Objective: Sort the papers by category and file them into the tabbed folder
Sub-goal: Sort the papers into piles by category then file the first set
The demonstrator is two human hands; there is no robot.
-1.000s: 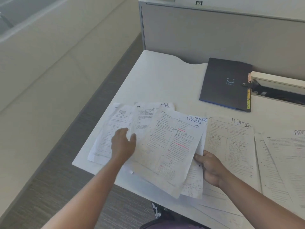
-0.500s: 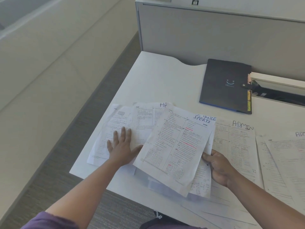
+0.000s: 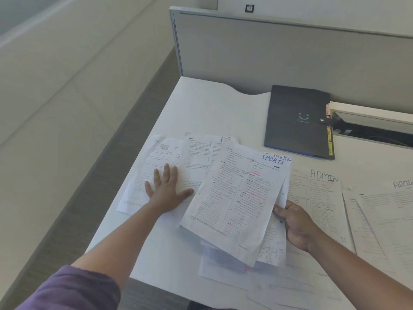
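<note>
Since half a second ago: left hand (image 3: 166,190) pressed flatter and spread wider on the left-hand papers; held sheaf tipped slightly further right. Right hand (image 3: 294,222) pinching the lower right corner of a small sheaf, thumb on top, fingers curled beneath; top sheet marked SPORTS (image 3: 240,198), a second sheet behind it showing only the letters "ANCE". Sheaf raised off the desk (image 3: 214,108), long axis running from near-left to far-right, tilted toward the camera. Left hand flat, fingers straight and splayed, palm down on the pile marked with what looks like HR (image 3: 201,157), gripping nothing, just holding that pile still. To the right of the grip, two ADMIN sheets (image 3: 317,193) lying flat side by side, long axes running near to far. More loose sheets near the front edge, blurred. Tabbed folder (image 3: 297,119) closed, strap fastened, lying far and slightly right of the held sheaf, coloured tabs along its right edge; right hand clearly the nearer one to it. Probably still in the sorting stage, filing not yet begun. Both forearms reaching forward from the near edge, left sleeve purple.
</note>
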